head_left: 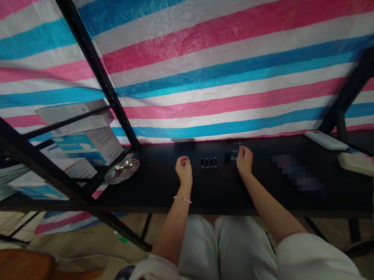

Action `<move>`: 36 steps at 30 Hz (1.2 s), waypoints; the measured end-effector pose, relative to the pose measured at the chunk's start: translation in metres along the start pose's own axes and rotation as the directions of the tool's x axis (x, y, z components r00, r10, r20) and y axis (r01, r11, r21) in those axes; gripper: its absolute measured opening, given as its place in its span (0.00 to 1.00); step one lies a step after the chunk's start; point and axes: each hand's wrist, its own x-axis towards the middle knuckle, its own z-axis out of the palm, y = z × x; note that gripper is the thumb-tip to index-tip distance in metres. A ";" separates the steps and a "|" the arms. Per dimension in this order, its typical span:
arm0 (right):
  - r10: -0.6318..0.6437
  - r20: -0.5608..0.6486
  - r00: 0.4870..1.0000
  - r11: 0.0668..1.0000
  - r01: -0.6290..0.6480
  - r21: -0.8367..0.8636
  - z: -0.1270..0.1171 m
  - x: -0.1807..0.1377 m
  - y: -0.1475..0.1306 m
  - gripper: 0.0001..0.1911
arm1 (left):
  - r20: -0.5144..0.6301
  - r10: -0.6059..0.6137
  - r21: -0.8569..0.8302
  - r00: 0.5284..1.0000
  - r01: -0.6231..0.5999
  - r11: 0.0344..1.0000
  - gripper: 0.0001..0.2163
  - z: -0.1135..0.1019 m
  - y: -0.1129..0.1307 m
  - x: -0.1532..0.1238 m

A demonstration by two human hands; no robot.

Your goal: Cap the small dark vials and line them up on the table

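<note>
My left hand (pixel 184 167) rests on the black table (pixel 165 188) with its fingers curled into a loose fist; what it holds, if anything, is hidden. A bead bracelet circles that wrist. My right hand (pixel 244 158) also lies on the table with fingers curled, touching a small cluster of dark parts (pixel 231 156). Between my hands stands a short row of small black parts (pixel 208 162). More tiny parts (pixel 238 144) lie just behind my right hand.
A round metal dish (pixel 122 170) sits at the left on the table. Stacked cardboard boxes (pixel 84 138) fill a black metal shelf at the left. A white flat device (pixel 325 139) and a pale pouch (pixel 360 164) lie at the right. A striped tarp hangs behind.
</note>
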 end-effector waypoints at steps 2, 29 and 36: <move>-0.023 0.028 0.999 0.997 0.024 -0.069 -0.002 -0.003 0.000 0.19 | 0.004 0.006 0.013 1.000 -0.007 1.000 0.04 0.000 0.002 -0.002; -0.056 0.044 0.997 0.997 0.054 0.052 -0.009 -0.015 -0.020 0.17 | 0.031 0.065 0.116 0.997 -0.069 0.991 0.05 -0.002 -0.001 -0.002; -0.162 0.472 0.867 0.954 0.260 -0.149 0.003 -0.028 -0.020 0.25 | 0.018 0.068 0.093 0.998 -0.069 0.993 0.05 -0.003 0.001 -0.003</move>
